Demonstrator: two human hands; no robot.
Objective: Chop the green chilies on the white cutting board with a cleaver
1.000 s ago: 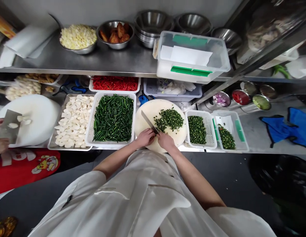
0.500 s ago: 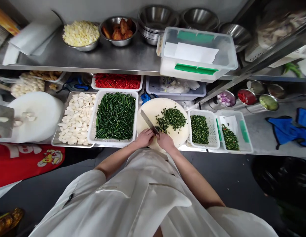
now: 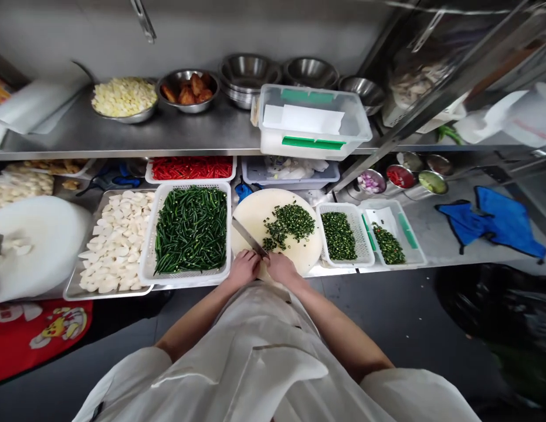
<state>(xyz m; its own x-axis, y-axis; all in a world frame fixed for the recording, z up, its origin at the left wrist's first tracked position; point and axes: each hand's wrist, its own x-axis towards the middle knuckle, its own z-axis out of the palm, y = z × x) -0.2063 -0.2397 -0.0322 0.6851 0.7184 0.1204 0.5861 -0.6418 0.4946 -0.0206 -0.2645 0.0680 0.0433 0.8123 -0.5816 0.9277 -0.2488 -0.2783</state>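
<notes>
No wording, brand or number can be read. On the red garment (image 3: 73, 305) at 8 o'clock, a printed cartoon emblem (image 3: 61, 326) in yellow and white is noted; pale shapes beside it cannot be made out as letters. No writing can be discerned on the white sheet (image 3: 310, 119) in the clear box (image 3: 359, 130), found at 1 o'clock.

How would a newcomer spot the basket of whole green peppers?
On the metal counter, find the round board bearing chopped greens. The white basket stands just left of it. Its whole green peppers set it apart from the tray of white pieces farther left and the red peppers behind.
</notes>
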